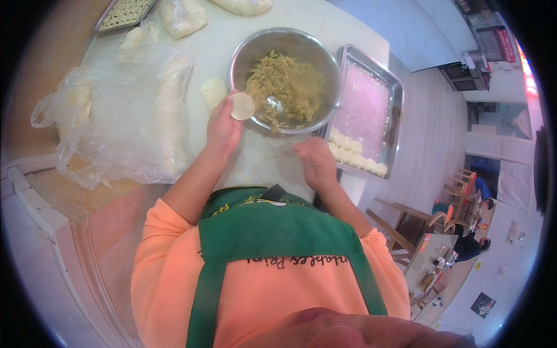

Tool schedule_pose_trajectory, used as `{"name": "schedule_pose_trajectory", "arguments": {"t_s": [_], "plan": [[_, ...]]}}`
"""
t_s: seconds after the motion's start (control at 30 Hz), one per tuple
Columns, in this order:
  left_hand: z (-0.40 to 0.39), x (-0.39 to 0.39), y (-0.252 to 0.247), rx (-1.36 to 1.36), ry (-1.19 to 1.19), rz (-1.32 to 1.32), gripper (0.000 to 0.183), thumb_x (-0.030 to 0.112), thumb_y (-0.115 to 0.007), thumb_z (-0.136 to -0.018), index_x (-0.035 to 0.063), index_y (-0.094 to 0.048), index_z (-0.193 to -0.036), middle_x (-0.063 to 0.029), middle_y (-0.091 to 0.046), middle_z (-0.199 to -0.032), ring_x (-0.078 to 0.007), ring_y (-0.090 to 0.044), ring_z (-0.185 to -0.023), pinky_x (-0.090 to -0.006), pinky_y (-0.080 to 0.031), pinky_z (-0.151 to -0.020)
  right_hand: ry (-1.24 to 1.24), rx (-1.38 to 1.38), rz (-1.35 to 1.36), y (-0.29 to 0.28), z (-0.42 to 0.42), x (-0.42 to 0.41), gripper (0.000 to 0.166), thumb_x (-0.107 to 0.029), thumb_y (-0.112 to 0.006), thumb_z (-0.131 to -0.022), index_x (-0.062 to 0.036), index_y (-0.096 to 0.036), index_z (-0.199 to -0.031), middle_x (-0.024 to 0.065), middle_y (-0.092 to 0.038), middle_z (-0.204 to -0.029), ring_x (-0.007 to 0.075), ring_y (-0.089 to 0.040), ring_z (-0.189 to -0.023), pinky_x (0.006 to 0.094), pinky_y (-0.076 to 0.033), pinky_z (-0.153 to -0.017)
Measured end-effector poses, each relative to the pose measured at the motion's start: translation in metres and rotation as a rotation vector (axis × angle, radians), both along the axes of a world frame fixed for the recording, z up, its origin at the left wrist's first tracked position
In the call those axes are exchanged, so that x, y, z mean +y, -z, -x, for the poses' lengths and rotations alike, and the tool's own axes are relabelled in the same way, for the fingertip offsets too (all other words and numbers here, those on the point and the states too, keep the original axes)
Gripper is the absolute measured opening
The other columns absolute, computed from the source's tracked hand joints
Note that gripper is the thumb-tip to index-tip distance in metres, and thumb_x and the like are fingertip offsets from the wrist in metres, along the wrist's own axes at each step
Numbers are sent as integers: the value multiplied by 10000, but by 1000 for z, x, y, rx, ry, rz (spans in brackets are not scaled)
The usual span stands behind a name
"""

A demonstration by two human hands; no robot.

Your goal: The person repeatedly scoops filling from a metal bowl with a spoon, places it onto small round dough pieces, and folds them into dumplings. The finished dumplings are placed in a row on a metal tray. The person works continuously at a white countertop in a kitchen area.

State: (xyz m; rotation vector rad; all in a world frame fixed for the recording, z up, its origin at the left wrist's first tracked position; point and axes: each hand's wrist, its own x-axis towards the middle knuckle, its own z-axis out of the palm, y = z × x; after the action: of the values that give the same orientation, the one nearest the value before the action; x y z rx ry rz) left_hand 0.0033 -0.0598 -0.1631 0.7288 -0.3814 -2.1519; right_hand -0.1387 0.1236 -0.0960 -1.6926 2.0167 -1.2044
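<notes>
A round dumpling wrapper [242, 106] lies on the fingers of my left hand [225, 126], at the near left rim of a steel mixing bowl [235, 56]. The bowl holds a minced filling [283, 85], yellow-green and crumbly. Right of my left hand, my right hand [317, 163] is curled in front of the bowl's near rim. A thin tool seems to reach from its fingers, but blur hides what it is. Behind the left hand more pale dough wrappers [213, 92] rest on the table. Shaped dumplings [359, 161] stand in rows at the near end of a metal tray [398, 113].
Clear plastic bags [126, 117] with dough rolls cover the table's left part. Bagged dough [182, 19] and a patterned tray [126, 15] lie at the far left. Wooden chairs [400, 217] and seated people [472, 245] are in the room at right.
</notes>
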Motion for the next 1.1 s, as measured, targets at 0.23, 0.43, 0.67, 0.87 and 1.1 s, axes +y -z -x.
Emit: {"name": "schedule_pose_trajectory", "arguments": {"t_s": [0.23, 0.43, 0.67, 0.87, 1.1], "plan": [[-6, -2, -10, 14, 88, -42, 295, 143, -438, -976, -32, -490, -1208, -160, -565, -1198, -254, -549, -1125, -382, -457, -972, 430, -1312, 77, 28, 8, 2, 316, -232, -489, -977, 55, -585, -1070, 88, -638, -926, 148, -565, -855, 276, -453, -797], [7, 1, -24, -13, 69, -148, 351, 178, -424, -982, -59, -434, -1241, -171, -531, -1240, -285, -527, -1152, -425, -430, -1000, 279, -1355, 182, 25, 22, 1, 278, -200, -539, -953, 56, -582, -1052, 90, -625, -918, 154, -562, -867, 274, -447, -817], [42, 26, -50, 120, 55, -331, 355, 111, -377, -974, -102, -377, -1257, -210, -461, -1244, -322, -490, -1158, -458, -436, -978, 226, -868, 25, 35, 27, 7, 148, -124, -518, -955, 15, -567, -968, 65, -559, -971, 152, -506, -899, 272, -402, -823], [49, 23, -46, 143, -70, -412, 354, 117, -404, -970, -103, -400, -1248, -190, -470, -1243, -297, -488, -1159, -447, -445, -962, 293, -1064, 51, 47, 19, 15, 165, -151, -533, -949, 1, -586, -984, 58, -576, -972, 144, -517, -895, 269, -410, -822], [37, 15, -60, 136, 39, -270, 325, 127, -431, -964, -77, -467, -1215, -159, -535, -1187, -273, -536, -1101, -401, -456, -928, 244, -1175, 157, -5, 19, -11, 227, -176, -558, -942, 26, -625, -1021, 84, -619, -924, 141, -557, -842, 256, -435, -788]]}}
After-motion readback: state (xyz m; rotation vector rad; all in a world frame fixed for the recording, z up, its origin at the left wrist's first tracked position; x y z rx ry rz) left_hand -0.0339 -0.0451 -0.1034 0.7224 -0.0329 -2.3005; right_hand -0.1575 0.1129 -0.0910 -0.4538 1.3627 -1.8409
